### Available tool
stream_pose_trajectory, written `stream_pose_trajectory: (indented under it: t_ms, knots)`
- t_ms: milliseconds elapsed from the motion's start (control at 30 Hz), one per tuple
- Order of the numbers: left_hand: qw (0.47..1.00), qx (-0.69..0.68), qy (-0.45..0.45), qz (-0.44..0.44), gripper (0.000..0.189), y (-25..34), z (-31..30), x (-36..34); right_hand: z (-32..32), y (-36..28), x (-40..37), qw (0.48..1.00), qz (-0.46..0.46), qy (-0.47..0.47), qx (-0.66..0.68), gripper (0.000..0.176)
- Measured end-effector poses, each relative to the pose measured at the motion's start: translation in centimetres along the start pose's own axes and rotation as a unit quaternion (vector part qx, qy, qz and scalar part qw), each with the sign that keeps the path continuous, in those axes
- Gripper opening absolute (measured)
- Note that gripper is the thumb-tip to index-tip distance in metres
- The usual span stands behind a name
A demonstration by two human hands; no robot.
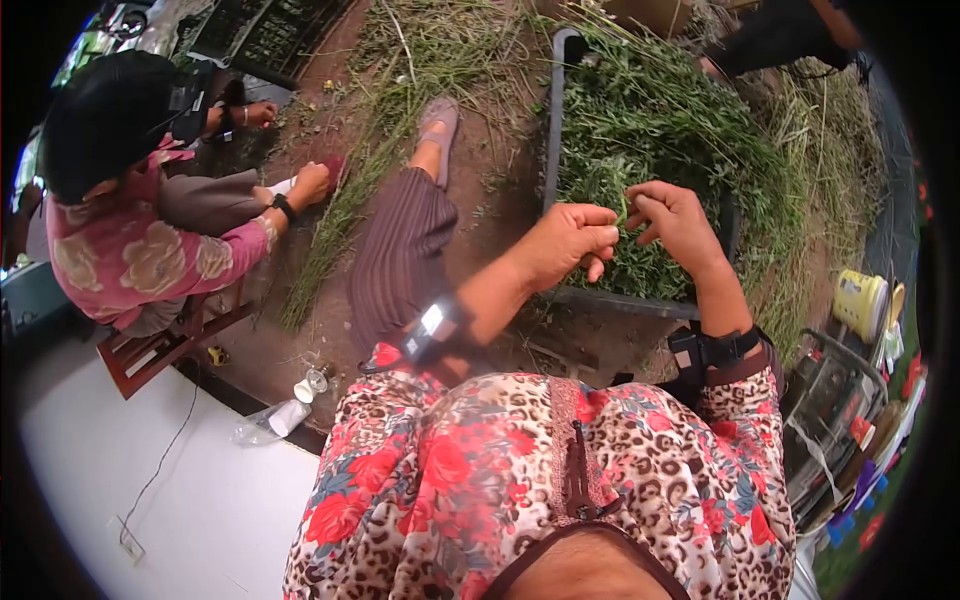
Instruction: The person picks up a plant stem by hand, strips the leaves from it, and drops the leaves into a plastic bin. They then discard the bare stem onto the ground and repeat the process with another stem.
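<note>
My left hand (572, 243) is closed over the near edge of a dark plastic crate (553, 140), thumb pressed against the fingers. Close beside it, my right hand (678, 222) pinches with thumb and forefinger. A small green sprig (622, 212) shows between the two hands, and both seem to grip it. Beneath them the crate is heaped with leafy green stems (640, 125), some spilling over its right side. Each of my wrists wears a dark strapped device.
At left a person (150, 220) in a pink flowered top sits on a low wooden stool (150, 350). Cut stalks (340, 220) lie on the dirt floor. A yellow bucket (862, 305) stands at right. Another person's dark-clad leg (770, 45) is at upper right.
</note>
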State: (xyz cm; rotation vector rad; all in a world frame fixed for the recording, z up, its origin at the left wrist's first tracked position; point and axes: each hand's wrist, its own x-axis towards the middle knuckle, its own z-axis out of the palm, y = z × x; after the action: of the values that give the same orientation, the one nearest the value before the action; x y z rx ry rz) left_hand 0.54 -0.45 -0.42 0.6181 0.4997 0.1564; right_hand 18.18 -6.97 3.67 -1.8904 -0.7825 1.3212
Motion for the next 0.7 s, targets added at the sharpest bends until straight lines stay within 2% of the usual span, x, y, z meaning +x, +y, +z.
stream_pose_trajectory:
  t_ms: [100,233,333,367,567,700]
  knots:
    - [0.996,0.081,-0.009,0.029,0.02,0.2,0.0,0.1,-0.1,-1.0,-0.4,0.98,0.062,-0.099,0.159,0.025]
    - [0.981,0.19,0.005,0.028,0.015,-0.2,0.1,0.3,0.5,-0.5,-0.3,0.992,0.042,-0.093,0.074,0.025]
    - [0.99,0.138,0.008,0.01,0.014,-0.7,-0.1,0.5,0.8,-0.5,-0.4,0.993,0.037,-0.085,0.069,0.024]
    - [0.993,0.113,-0.016,-0.005,0.016,-0.8,-0.5,0.6,0.8,-0.4,-0.5,0.993,0.032,-0.087,0.071,0.023]
    - [0.986,-0.135,-0.094,-0.043,0.025,-1.5,-0.9,1.0,2.2,0.4,-0.7,0.99,-0.018,-0.085,0.114,0.02]
    - [0.985,-0.15,-0.08,-0.037,0.023,-1.4,-0.7,0.7,2.3,0.2,-0.8,0.988,-0.027,-0.082,0.131,0.021]
